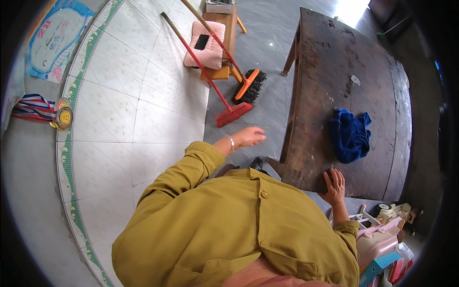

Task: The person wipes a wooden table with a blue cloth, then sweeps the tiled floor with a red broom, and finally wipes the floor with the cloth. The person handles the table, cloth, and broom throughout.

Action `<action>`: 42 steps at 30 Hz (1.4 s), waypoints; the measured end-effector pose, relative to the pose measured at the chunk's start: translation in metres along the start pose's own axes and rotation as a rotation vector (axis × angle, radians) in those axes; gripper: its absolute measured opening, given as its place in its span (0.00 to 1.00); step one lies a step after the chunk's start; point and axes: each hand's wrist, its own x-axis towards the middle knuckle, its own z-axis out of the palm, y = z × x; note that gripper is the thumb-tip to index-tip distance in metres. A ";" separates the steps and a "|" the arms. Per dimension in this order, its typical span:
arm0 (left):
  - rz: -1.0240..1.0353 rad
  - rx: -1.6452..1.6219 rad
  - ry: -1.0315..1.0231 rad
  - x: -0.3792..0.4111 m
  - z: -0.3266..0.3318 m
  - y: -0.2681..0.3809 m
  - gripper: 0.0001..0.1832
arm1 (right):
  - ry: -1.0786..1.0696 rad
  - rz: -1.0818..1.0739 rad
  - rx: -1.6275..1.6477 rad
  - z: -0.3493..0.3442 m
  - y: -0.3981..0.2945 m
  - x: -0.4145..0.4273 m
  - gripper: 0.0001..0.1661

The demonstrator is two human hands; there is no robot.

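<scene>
My left hand [250, 136], with a bracelet at the wrist, hangs in the air left of the table, fingers a little spread and nothing in them. Just beyond it, the red bristle head of a broom [235, 114] stands on the floor. Behind that is a second broom with an orange head and black bristles [248, 86]. My right hand [335, 184] lies on the near edge of a worn dark wooden table [319, 104], fingers apart. A crumpled dark blue cloth [349, 136] lies on the tabletop just past the right hand, not touching it.
Against the tiled wall [107, 114] stands a wooden bench [229, 28] with a pink cushion [215, 36] and a black phone [202, 42] on it. Medals [64, 117] hang at far left. Toys, including a pink one [374, 240], and a blue box [378, 269] lie at lower right.
</scene>
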 end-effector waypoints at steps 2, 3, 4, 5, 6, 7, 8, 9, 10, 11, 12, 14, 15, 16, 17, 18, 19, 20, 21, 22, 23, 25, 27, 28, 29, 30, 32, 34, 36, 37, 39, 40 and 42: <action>-0.033 -0.019 0.082 0.006 -0.038 -0.039 0.25 | 0.025 0.002 -0.005 0.003 -0.001 0.002 0.50; -0.065 -0.092 0.132 0.008 -0.058 -0.052 0.24 | 0.026 0.011 -0.006 0.004 -0.001 0.004 0.50; -0.098 -0.169 0.177 0.009 -0.076 -0.064 0.22 | 0.020 0.021 -0.010 0.003 -0.001 0.004 0.50; -0.131 -0.245 0.224 0.011 -0.095 -0.076 0.20 | 0.016 0.032 -0.014 0.003 -0.003 0.006 0.50; -0.141 -0.329 0.277 0.017 -0.115 -0.087 0.16 | 0.025 0.048 -0.012 0.003 -0.006 0.007 0.50; -0.153 -0.411 0.324 0.022 -0.138 -0.088 0.13 | 0.025 0.092 -0.023 0.003 -0.011 0.008 0.50; -0.116 -0.410 0.365 0.028 -0.163 -0.087 0.11 | 0.027 0.137 -0.034 0.004 -0.018 0.010 0.50; -0.084 -0.411 0.397 0.035 -0.187 -0.080 0.10 | 0.021 0.189 -0.047 0.003 -0.026 0.011 0.50; -0.038 -0.452 0.455 0.044 -0.211 -0.075 0.09 | 0.023 0.256 -0.029 -0.003 -0.040 0.018 0.49; 0.011 -0.493 0.510 0.053 -0.237 -0.067 0.09 | 0.002 0.340 -0.103 -0.002 -0.048 0.018 0.48; 0.046 -0.491 0.533 0.063 -0.261 -0.055 0.10 | -0.020 0.435 -0.182 0.005 -0.059 0.012 0.48; 0.121 -0.441 0.637 0.088 -0.331 -0.041 0.09 | 0.003 0.698 -0.235 0.016 -0.089 0.013 0.48; 0.156 -0.392 0.715 0.102 -0.371 -0.042 0.09 | 0.078 0.827 -0.172 0.023 -0.105 0.018 0.48; 0.205 -0.462 0.816 0.115 -0.409 -0.038 0.09 | 0.154 0.966 -0.111 0.029 -0.124 0.020 0.47; 0.233 -0.502 0.898 0.130 -0.435 -0.023 0.11 | 0.235 1.130 -0.068 0.031 -0.149 0.020 0.47; 0.259 -0.472 0.946 0.132 -0.485 -0.027 0.13 | 0.157 1.173 -0.028 0.026 -0.164 0.026 0.46; 0.286 -0.439 1.002 0.130 -0.533 -0.028 0.15 | 0.140 1.212 0.132 0.029 -0.172 0.028 0.45; 0.318 -0.399 1.057 0.125 -0.580 -0.024 0.17 | 0.134 1.249 0.301 0.035 -0.177 0.026 0.45; 0.151 -0.332 1.230 0.157 -0.571 -0.001 0.19 | 0.125 1.357 0.412 0.035 -0.207 0.028 0.45; -0.037 -0.128 1.008 0.163 -0.564 0.026 0.20 | 0.024 1.363 0.292 0.027 -0.237 0.038 0.43; -0.007 0.838 0.890 0.149 -0.590 0.014 0.25 | -0.067 1.309 0.207 0.019 -0.244 0.051 0.41; 0.124 0.760 0.917 0.150 -0.641 0.002 0.28 | -0.112 1.310 0.251 0.020 -0.250 0.065 0.36; -0.001 -0.168 0.999 0.180 -0.649 0.016 0.28 | -0.225 1.328 0.309 0.020 -0.256 0.085 0.34; 0.171 -0.024 0.906 0.183 -0.666 0.011 0.25 | -0.282 1.395 0.449 0.017 -0.254 0.098 0.31; 0.346 0.117 0.806 0.184 -0.684 0.007 0.22 | -0.330 1.452 0.600 0.017 -0.254 0.107 0.29; 0.258 -0.083 0.845 0.199 -0.681 0.012 0.21 | -0.359 1.459 0.644 0.019 -0.260 0.111 0.29; 0.198 -0.299 1.009 0.216 -0.665 0.017 0.19 | -0.410 1.447 0.742 0.027 -0.272 0.114 0.27; 0.229 -0.285 1.099 0.216 -0.659 0.015 0.18 | -0.358 1.479 0.747 0.029 -0.284 0.112 0.26; 0.174 -0.247 1.011 0.207 -0.657 0.016 0.17 | -0.302 1.550 0.748 0.030 -0.301 0.105 0.26; 0.128 -0.239 0.967 0.200 -0.655 0.019 0.16 | -0.277 1.601 0.748 0.031 -0.309 0.101 0.26; 0.084 -0.225 0.940 0.188 -0.659 0.016 0.16 | -0.251 1.665 0.748 0.034 -0.323 0.086 0.26; 0.086 -0.213 0.971 0.187 -0.653 0.015 0.16 | -0.249 1.697 0.750 0.038 -0.333 0.076 0.26; 0.075 -0.173 1.055 0.180 -0.641 0.017 0.15 | -0.253 1.751 0.777 0.047 -0.353 0.058 0.26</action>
